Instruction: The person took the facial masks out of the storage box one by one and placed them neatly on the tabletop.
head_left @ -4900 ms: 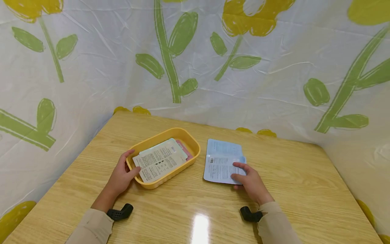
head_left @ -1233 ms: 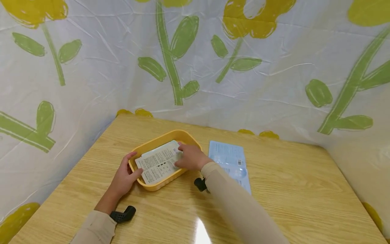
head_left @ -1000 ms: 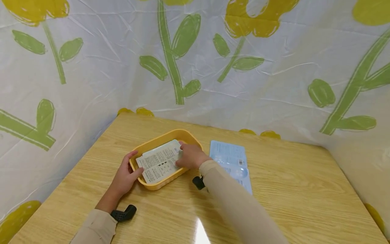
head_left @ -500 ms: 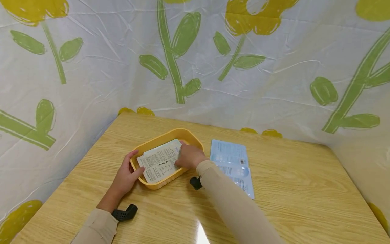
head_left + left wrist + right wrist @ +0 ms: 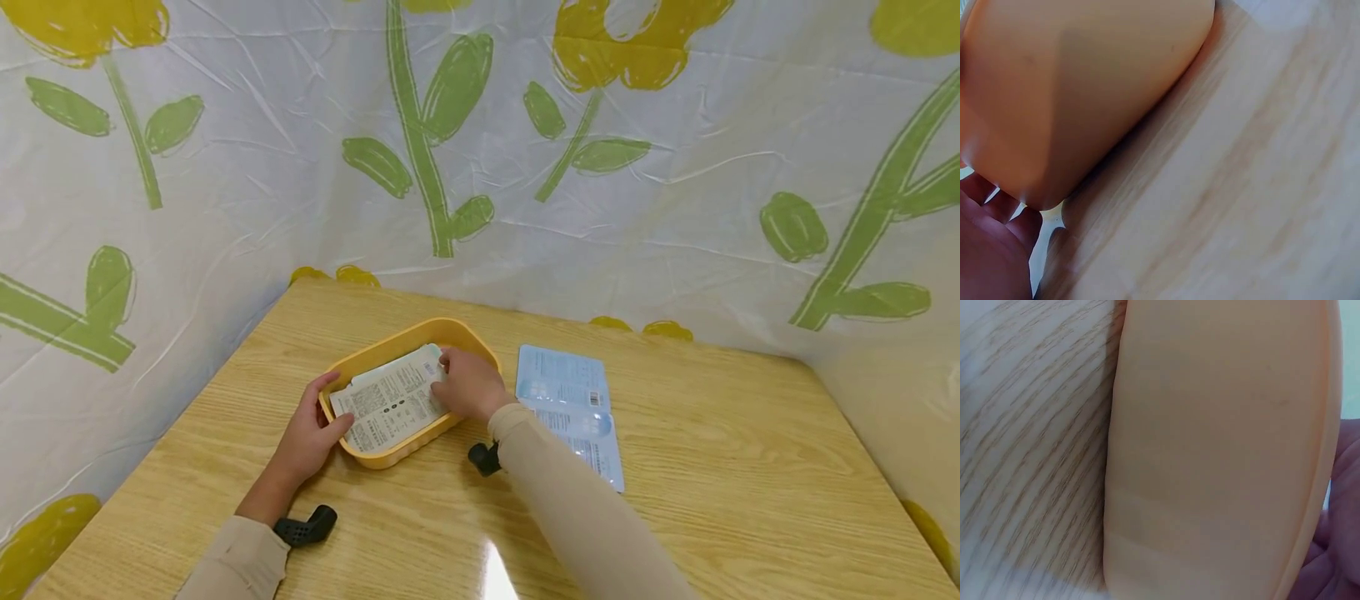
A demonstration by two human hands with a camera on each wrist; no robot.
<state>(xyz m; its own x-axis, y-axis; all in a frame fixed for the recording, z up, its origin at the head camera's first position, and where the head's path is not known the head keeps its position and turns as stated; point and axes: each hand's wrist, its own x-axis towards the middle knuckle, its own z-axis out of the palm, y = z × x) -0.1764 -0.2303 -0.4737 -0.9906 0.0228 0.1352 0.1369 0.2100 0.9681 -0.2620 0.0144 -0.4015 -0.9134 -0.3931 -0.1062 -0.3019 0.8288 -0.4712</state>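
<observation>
A yellow plastic basket (image 5: 397, 454) sits left of centre, with flat printed packets (image 5: 390, 400) stacked in it, a whitish one on top and a pale green edge behind. My left hand (image 5: 303, 433) grips the basket's left end, thumb over the rim; in the left wrist view the fingers of the left hand (image 5: 997, 231) lie against its outer wall. Reaching in over the right side, my right hand (image 5: 472, 383) pinches the right edge of the top packet. The right wrist view shows part of that right hand (image 5: 1341, 550) beyond the basket's rim (image 5: 1319, 487).
Two light blue packets (image 5: 562, 375) overlap on the wooden table (image 5: 712, 467) just right of the basket, partly under my right sleeve (image 5: 577, 500). A flower-printed cloth (image 5: 300, 125) hangs behind and at both sides.
From the blue packets on the table, the right hand has moved left into the basket. The whitish packet has just slid slightly left. The left hand keeps its grip on the basket.
</observation>
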